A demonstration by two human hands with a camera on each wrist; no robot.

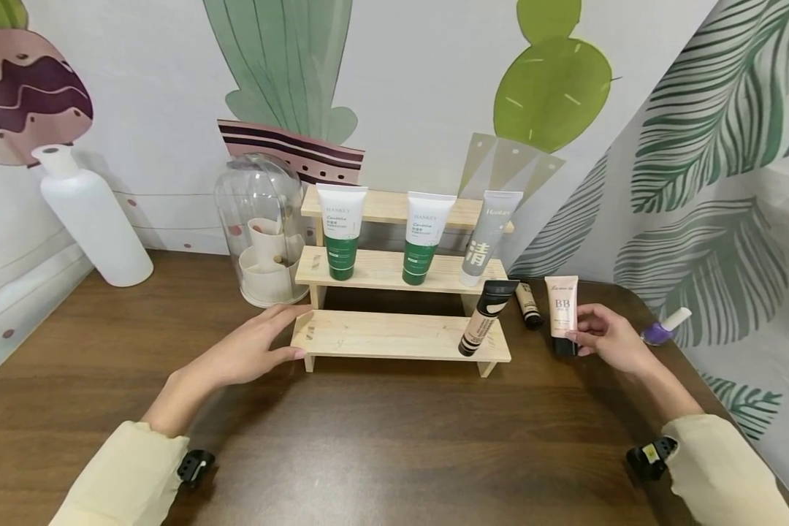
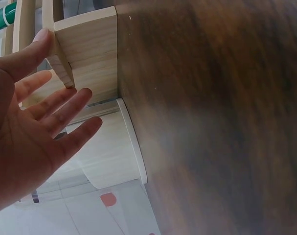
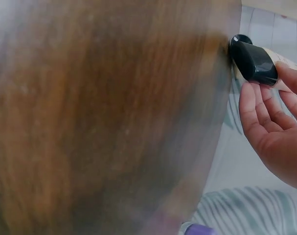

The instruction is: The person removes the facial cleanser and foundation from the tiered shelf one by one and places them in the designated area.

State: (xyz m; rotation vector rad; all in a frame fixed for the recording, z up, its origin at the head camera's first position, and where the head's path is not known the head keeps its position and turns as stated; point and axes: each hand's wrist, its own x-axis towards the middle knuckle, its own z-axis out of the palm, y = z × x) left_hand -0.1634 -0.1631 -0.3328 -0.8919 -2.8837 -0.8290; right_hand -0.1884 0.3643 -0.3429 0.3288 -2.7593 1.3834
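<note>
Fingers of the right hand (image 1: 608, 337) curl lightly round the pink BB cream tube (image 1: 562, 314), which stands cap-down on the brown table (image 1: 381, 438), just right of the wooden step shelf (image 1: 394, 332). In the right wrist view the fingertips (image 3: 258, 98) pinch the tube close to its black cap (image 3: 253, 61), and the cap rests against the tabletop. The left hand (image 1: 253, 347) lies flat and relaxed, fingers straight, with its fingertips touching the left end of the shelf's lowest step; the left wrist view shows the spread fingers (image 2: 55, 110) beside the pale end board of that step and holding nothing.

A beige tube with a black cap (image 1: 483, 315) leans tilted on the lowest step near its right end. A small dark-capped tube (image 1: 528, 304) stands on the table between the shelf and the BB cream tube. On the middle step stand 3 tubes cap-down: 2 white-and-green tubes (image 1: 340, 230) (image 1: 424, 237) and 1 grey tube (image 1: 488, 235). Left of the shelf sits a clear dome (image 1: 258, 212) over a white holder (image 1: 266, 267), and further left a tall white bottle (image 1: 92, 215) leans by the wall. A purple nail polish bottle (image 1: 664, 327) lies near the table's right edge, just beyond the right hand.
</note>
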